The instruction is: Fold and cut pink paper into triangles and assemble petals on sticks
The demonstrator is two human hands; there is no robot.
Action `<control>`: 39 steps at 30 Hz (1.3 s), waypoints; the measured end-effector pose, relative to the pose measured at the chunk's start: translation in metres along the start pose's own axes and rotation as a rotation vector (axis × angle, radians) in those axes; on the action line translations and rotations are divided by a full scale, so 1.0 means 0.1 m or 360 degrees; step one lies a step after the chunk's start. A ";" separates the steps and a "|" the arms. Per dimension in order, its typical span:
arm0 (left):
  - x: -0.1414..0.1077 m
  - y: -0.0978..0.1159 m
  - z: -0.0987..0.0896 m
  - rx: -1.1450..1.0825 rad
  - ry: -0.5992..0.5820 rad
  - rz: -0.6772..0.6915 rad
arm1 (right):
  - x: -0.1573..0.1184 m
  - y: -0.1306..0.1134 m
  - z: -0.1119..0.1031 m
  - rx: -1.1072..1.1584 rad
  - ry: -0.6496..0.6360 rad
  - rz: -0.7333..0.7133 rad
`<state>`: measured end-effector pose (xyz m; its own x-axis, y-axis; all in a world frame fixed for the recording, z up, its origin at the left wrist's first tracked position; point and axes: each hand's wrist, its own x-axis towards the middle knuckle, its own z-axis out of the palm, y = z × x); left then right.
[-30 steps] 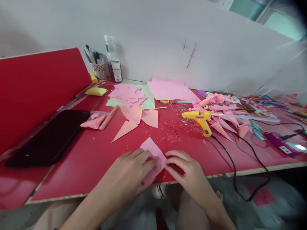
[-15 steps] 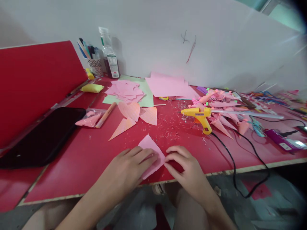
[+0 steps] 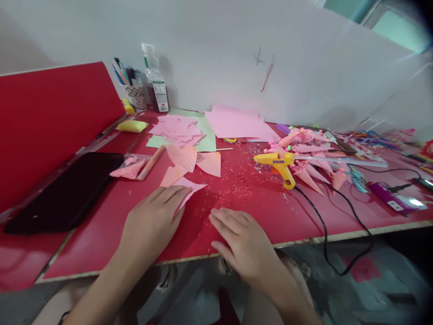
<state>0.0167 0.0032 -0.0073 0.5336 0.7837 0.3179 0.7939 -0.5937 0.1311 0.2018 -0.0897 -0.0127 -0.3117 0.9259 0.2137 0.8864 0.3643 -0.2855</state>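
The pink paper (image 3: 190, 188) lies flat on the red table (image 3: 257, 203), left of centre and a little way back from the near edge; what shows of it is a pointed piece whose long axis runs from near-left to far-right, the tip aimed right toward the scattered scraps. Its near-left end is hidden under the left hand (image 3: 152, 221), which lies palm down with fingers stretched and loosely spread, the fingertips pressing the paper flat, not gripping it. Just behind the paper, touching or overlapping its far edge as far as the blur allows, sit the orange cones (image 3: 189, 160). The right hand (image 3: 241, 239) rests open and flat on the bare table to the right of the paper, apart from it, holding nothing, its fingers pointing left. Further right stands the yellow glue gun (image 3: 279, 164), nozzle pointing left, its black cord (image 3: 324, 225) trailing over the table edge. To the far left lies a black tablet (image 3: 64, 189).
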 end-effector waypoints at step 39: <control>-0.05 0.16 0.01 -0.0470 -0.0368 0.0554 | -0.09 0.17 -0.01 0.0484 0.0342 0.0296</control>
<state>0.0271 -0.0096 -0.0076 0.8287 0.5305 0.1783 0.4593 -0.8268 0.3247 0.2204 -0.0919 -0.0187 -0.0485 0.9485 0.3131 0.7695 0.2353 -0.5938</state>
